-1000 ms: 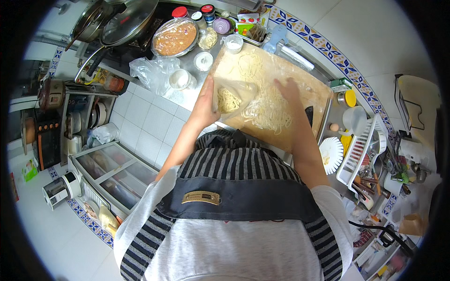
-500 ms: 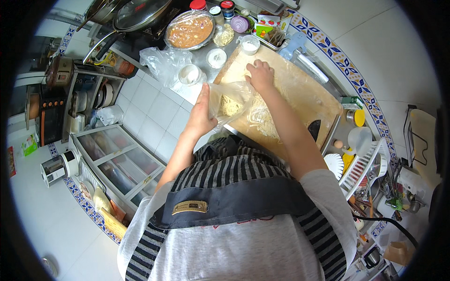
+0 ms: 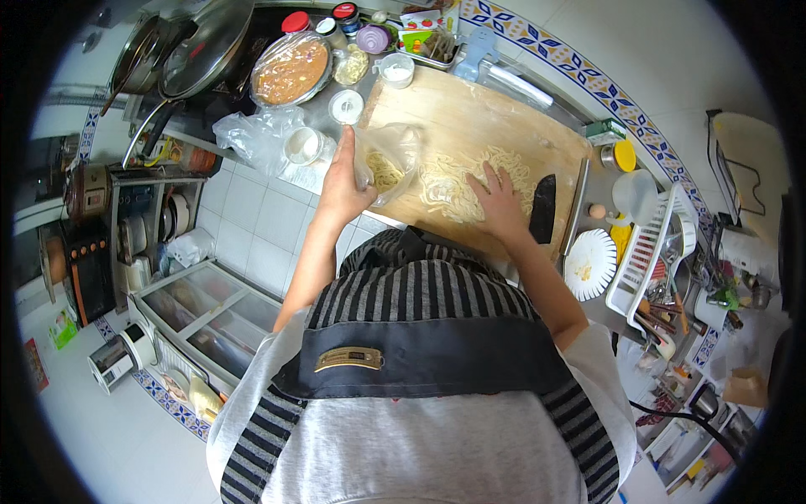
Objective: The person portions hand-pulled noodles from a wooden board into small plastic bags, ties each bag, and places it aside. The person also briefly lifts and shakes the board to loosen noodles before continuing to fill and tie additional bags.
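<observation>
My left hand (image 3: 342, 186) is closed on the edge of a clear plastic bag (image 3: 405, 144), its thumb and fingers hidden in part by the film. Inside the bag lies a small heap of pale noodles (image 3: 384, 170). The bag's mouth gapes over the left part of a wooden board (image 3: 470, 113). My right hand (image 3: 502, 208) rests with spread fingers on a loose pile of floury noodles (image 3: 445, 181) near the board's front edge. Just right of that hand lies a dark cleaver-like blade (image 3: 544, 210).
Beyond the board stand a small tub of white powder (image 3: 396, 70), a film-covered bowl of reddish food (image 3: 291, 71) and a cut purple onion (image 3: 374, 39). Left of the bag are another white tub (image 3: 303, 146) and a crumpled bag (image 3: 252, 139). A dish rack (image 3: 651, 252) stands at right.
My right hand has come back from the far part of the board, beyond the bag, onto the noodle pile. My left hand still holds the bag. The whole view has turned slightly.
</observation>
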`<control>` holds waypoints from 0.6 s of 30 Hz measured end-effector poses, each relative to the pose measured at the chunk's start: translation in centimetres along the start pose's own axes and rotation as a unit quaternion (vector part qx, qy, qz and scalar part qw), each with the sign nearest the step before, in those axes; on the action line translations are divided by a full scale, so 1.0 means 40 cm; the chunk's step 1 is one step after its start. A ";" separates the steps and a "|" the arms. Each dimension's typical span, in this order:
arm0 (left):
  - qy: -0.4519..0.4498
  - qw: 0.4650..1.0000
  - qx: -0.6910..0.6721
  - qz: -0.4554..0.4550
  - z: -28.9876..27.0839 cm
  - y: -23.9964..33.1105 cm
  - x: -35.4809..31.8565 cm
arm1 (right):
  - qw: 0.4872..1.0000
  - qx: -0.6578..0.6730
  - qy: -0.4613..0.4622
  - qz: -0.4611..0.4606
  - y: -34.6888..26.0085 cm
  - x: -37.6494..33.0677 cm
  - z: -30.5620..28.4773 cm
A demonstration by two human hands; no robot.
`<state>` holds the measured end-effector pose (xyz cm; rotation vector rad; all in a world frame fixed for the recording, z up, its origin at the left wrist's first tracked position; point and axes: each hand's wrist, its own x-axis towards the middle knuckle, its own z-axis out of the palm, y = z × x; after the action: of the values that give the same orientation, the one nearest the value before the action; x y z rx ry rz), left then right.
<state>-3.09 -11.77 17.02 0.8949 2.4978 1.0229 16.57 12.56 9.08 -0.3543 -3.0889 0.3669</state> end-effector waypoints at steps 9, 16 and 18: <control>-0.018 0.995 -0.039 0.095 0.002 0.117 0.037 | 0.960 0.208 0.174 0.071 0.073 0.107 -0.008; -0.007 0.992 -0.021 0.125 0.023 0.050 0.048 | 0.958 0.077 -0.034 0.276 0.111 -0.077 -0.041; -0.035 0.994 0.016 0.101 0.051 0.009 0.059 | 0.949 0.069 -0.046 0.305 0.121 -0.089 0.025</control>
<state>-3.72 -8.98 15.76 1.1931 2.4091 0.9941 21.09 16.11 7.03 -1.3237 -2.9361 0.6131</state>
